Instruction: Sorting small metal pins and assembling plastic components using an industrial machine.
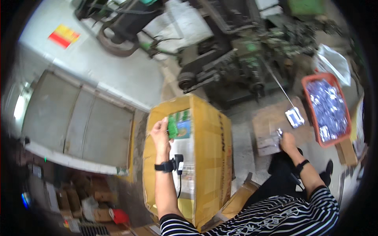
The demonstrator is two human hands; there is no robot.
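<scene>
My left hand (159, 135) is over the opening of a tall cardboard box (210, 145), its fingers closed on a green card pack (172, 126). Inside the box, right beside that pack, are more green packs (182, 116) and a blue printed piece (183, 129). Over at the right, my right hand (289, 142) is closed above a brown board (265, 122). A small shiny piece (279, 132), seemingly clear plastic, shows at its fingertips; its exact kind is unclear. On the same board lies a clear plastic blister (294, 117), apart from the hand.
A red plastic basket (315, 118) full of clear plastic pieces stands right of the board, with a white bag (334, 65) behind it. Dark, greasy machinery (220, 67) fills the far side. Grey metal doors (78, 114) are at left, cartons (102, 196) at lower left.
</scene>
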